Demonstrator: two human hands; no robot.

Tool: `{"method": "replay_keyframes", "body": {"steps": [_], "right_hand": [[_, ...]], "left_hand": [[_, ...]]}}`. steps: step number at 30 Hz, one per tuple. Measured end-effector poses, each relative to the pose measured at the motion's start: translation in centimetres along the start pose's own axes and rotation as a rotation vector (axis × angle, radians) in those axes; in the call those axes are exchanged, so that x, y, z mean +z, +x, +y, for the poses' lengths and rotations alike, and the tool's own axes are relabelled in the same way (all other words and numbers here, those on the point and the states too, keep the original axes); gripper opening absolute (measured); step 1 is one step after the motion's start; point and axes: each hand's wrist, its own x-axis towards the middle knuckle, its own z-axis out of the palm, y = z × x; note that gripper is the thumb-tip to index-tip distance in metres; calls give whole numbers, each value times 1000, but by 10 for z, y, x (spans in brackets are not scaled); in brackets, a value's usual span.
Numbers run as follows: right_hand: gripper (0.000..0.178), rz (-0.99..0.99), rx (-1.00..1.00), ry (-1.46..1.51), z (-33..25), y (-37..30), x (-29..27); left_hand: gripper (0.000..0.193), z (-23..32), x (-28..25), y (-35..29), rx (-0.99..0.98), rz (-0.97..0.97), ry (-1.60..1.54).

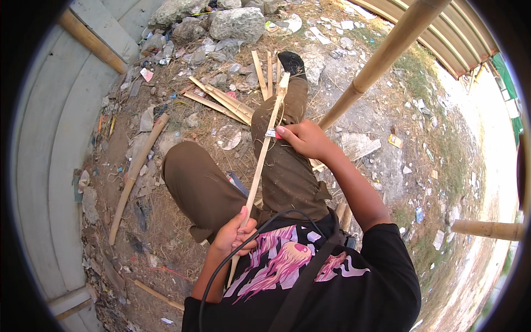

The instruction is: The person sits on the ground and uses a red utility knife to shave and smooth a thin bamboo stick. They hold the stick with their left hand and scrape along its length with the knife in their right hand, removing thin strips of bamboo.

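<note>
A long, pale split bamboo strip [259, 171] slants across my lap, from my shirt up over my outstretched leg. My left hand [234, 234] is wrapped round its lower part near my waist. Higher up, my right hand [307, 139] is closed on a small cutter with a red handle [279, 134]; its silvery blade lies across the strip. Most of the cutter is hidden by my fingers. Frayed fibre hangs by the strip's upper end, and thin shavings lie on my brown trousers [287, 182].
More split bamboo pieces [221, 102] lie beyond my knees. A bamboo pole [368, 69] rises at the right, and another piece [138, 174] lies left. Rocks [238, 25] stand at the back. A grey panel wall [66, 138] bounds the left. A black cable [213, 282] crosses my front.
</note>
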Motion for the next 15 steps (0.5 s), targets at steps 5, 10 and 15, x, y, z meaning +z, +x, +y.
{"method": "replay_keyframes", "body": {"steps": [5, 10, 15], "right_hand": [[56, 172, 170, 149, -8, -15, -18], [50, 510, 409, 262, -29, -33, -28], [35, 794, 99, -54, -46, -60, -23]], "left_hand": [[63, -5, 1, -6, 143, -81, 63], [60, -3, 32, -22, 336, 171, 370], [44, -4, 68, -13, 506, 882, 1597]]}}
